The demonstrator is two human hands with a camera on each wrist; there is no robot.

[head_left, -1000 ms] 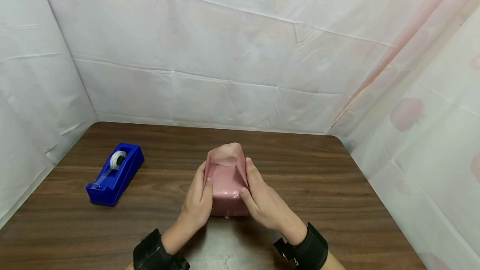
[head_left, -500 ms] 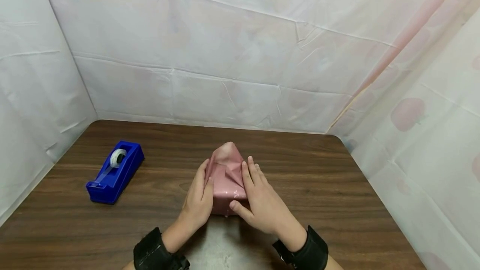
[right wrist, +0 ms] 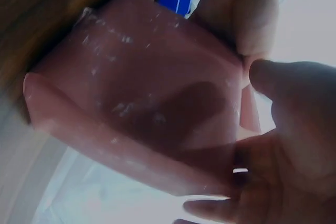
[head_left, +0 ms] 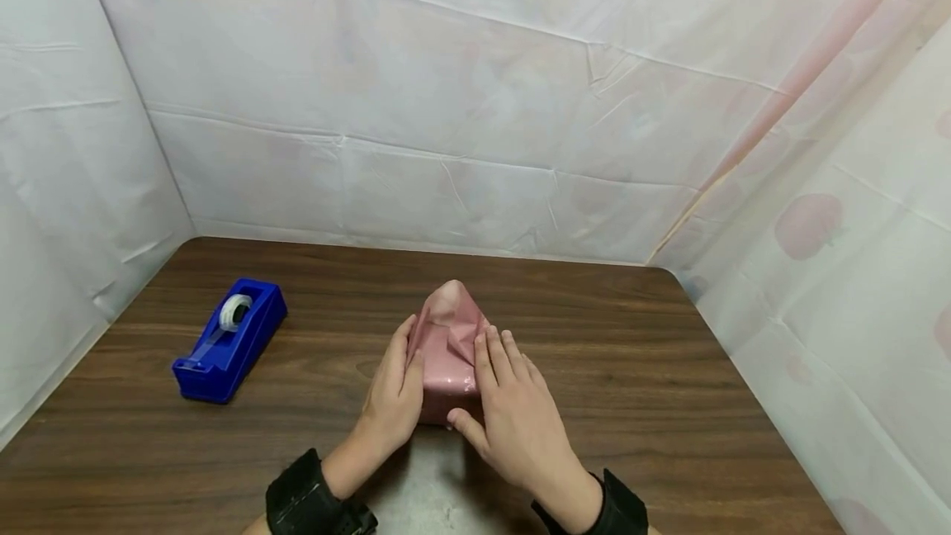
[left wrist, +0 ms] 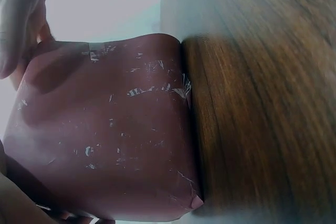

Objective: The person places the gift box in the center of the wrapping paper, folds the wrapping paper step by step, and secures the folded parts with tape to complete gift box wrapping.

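Observation:
A box-shaped parcel in glossy pink wrapping paper [head_left: 448,382] sits on the table, mid-front. At its far end the loose paper stands up in a peak, its right side creased inward. My left hand [head_left: 392,390] grips the parcel's left side, with the thumb along the top edge. With fingers fairly straight, my right hand [head_left: 520,419] presses the folded paper on the right side, its thumb near the front face. Small pale scuffs mark the pink front face [left wrist: 110,129] in the left wrist view. The parcel's underside is hidden.
On the left of the table stands a blue tape dispenser [head_left: 230,341] with a roll of clear tape [head_left: 234,313]. The wood-grain table [head_left: 631,370] ends at white fabric curtains [head_left: 446,106] behind and on both sides.
My right hand has gone from gripping the right side to lying flatter on it, sliding slightly nearer. The parcel's open paper end has folded inward on the right. My left hand stays put.

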